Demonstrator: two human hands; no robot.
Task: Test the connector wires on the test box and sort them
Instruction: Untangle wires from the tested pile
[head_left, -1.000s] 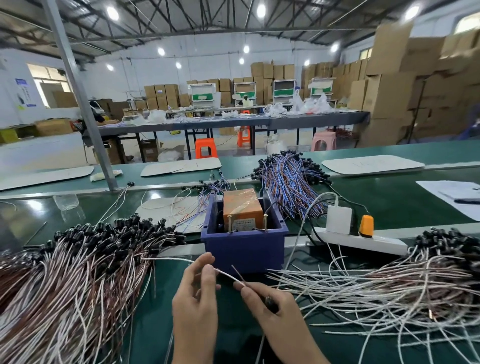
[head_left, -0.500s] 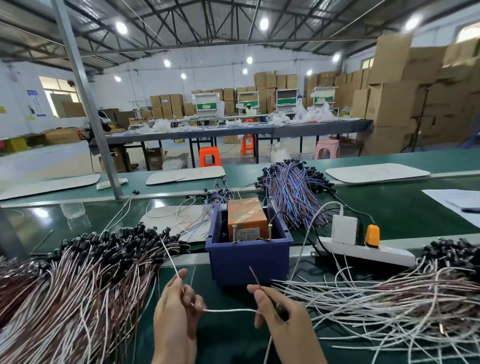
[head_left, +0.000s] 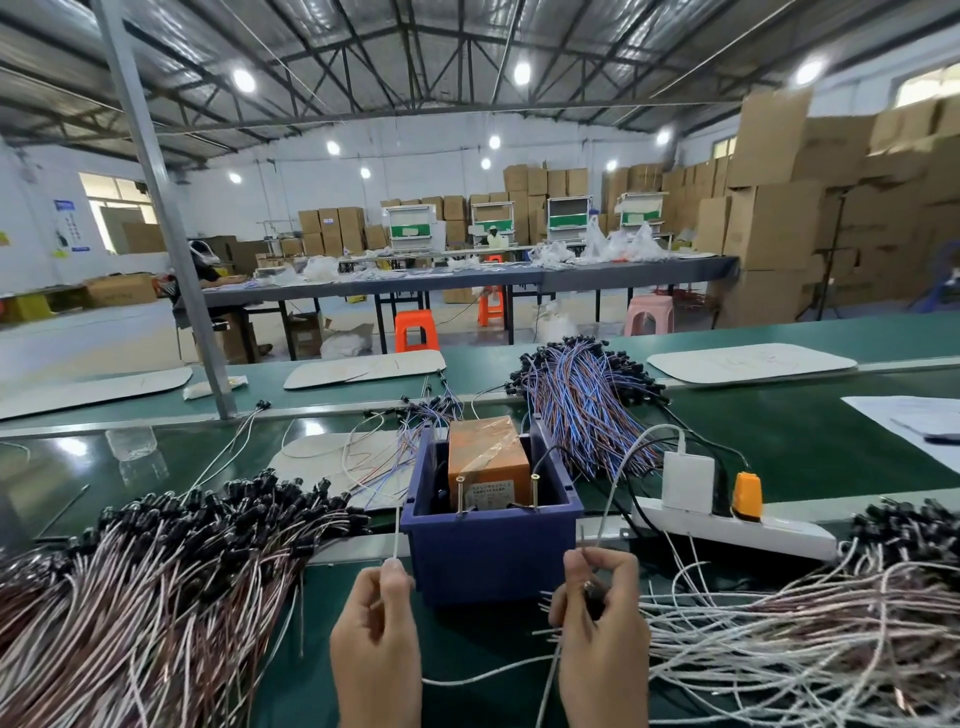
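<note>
The test box (head_left: 488, 462), orange and taped, sits in a dark blue bin (head_left: 491, 556) with two brass screws standing at its front. My left hand (head_left: 376, 639) pinches one end of a white connector wire (head_left: 397, 530), which points up just left of the bin. My right hand (head_left: 602, 634) pinches the wire's other end and its black connector, right of the bin. The wire sags in a loop between both hands. A pile of white-and-brown wires with black connectors (head_left: 156, 582) lies to the left. Another such pile (head_left: 810, 639) lies to the right.
Behind the bin lies a bundle of blue-and-red wires (head_left: 587, 410). A white power strip (head_left: 727, 525) with a white adapter and orange plug lies right of the bin. White boards lie on the green conveyor belt, papers (head_left: 914, 421) at far right. A metal post (head_left: 156, 208) stands at left.
Both hands have moved apart and up toward the bin's two sides. The wire's ends now point upward, and its middle hangs in a loop between the hands.
</note>
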